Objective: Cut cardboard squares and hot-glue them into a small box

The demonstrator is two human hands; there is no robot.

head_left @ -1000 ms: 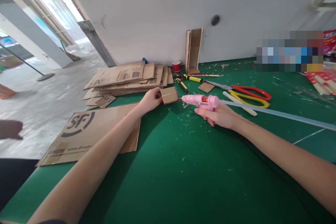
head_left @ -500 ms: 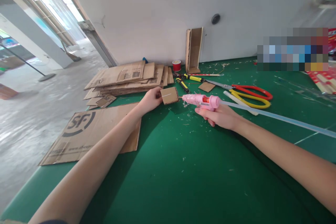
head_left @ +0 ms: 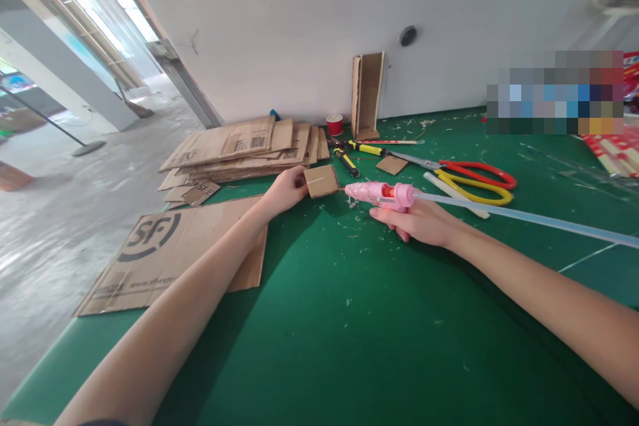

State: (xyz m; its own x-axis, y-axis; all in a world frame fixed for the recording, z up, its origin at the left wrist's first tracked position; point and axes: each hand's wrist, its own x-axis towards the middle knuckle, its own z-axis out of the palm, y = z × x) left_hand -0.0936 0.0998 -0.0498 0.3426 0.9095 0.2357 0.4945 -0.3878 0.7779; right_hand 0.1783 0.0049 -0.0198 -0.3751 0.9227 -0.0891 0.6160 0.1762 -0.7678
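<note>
My left hand [head_left: 289,192] is closed on the left side of a small square cardboard piece [head_left: 322,182], which has a pale line on its face. The fingertips behind the piece are hidden. Wrapped around the handle of a pink glue gun [head_left: 382,194] is my right hand [head_left: 417,219]. The gun's nozzle points left and is at the right edge of the cardboard piece; whether it touches cannot be told. A long translucent glue stick [head_left: 529,215] runs out of the gun's back toward the right.
A cardboard stack [head_left: 234,150] lies at the back left, a printed cardboard sheet [head_left: 200,246] nearer. Behind are a red spool [head_left: 334,124], an upright cardboard channel [head_left: 369,96] against the wall, yellow-black pliers [head_left: 347,161], a small cardboard square [head_left: 392,164] and large scissors [head_left: 474,183].
The back of the glue gun has dipped slightly, and the glue stick's far end has swung lower to nearer level. The left hand still holds the cardboard piece in nearly the same place.
</note>
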